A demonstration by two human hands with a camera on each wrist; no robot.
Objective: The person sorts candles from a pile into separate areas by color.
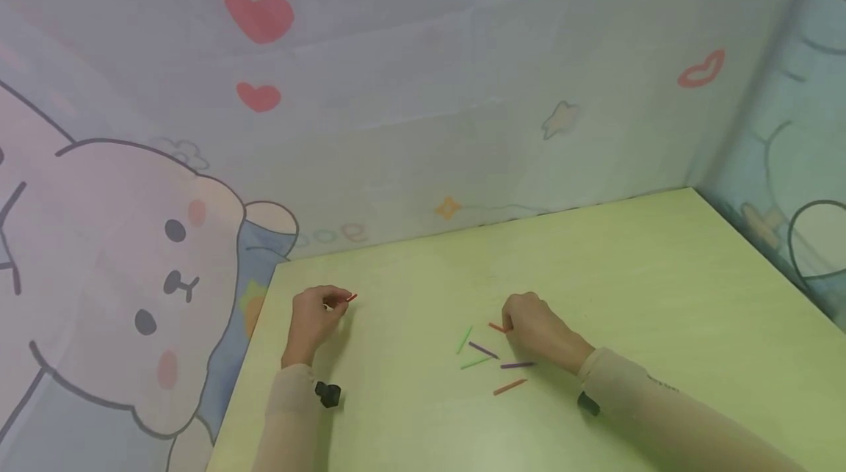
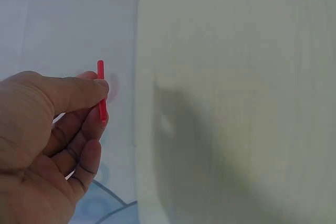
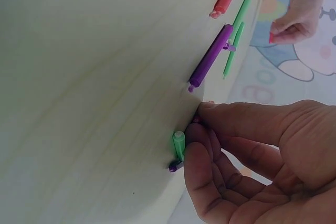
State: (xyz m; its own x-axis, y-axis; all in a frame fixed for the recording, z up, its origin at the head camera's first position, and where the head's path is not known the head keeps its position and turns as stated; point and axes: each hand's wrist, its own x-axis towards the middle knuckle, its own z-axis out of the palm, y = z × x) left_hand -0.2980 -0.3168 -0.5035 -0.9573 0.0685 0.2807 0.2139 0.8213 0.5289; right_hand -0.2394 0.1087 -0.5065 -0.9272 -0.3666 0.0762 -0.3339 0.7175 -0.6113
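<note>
My left hand [image 1: 316, 319] is raised over the table's left side. Its thumb and index finger pinch a short red stick [image 2: 101, 90], whose ends show above and below the thumb. Low over the middle of the table, my right hand [image 1: 540, 329] pinches a thin orange-red stick [image 1: 496, 327]; the fingers cover most of it. Close to those fingertips are a green stick [image 3: 178, 142] and the end of a purple one [image 3: 173, 167], both partly hidden. Beside the hand lie a green stick [image 1: 465, 340], purple sticks [image 1: 518, 365] and an orange stick [image 1: 510, 387].
The pale yellow-green table [image 1: 628, 259] meets a cloth wall [image 1: 410, 90] printed with hearts and a cartoon bear [image 1: 119, 252] at the back and left. A second printed cloth [image 1: 793, 164] hangs at the right. A small dark device [image 1: 328, 394] is on the left wrist.
</note>
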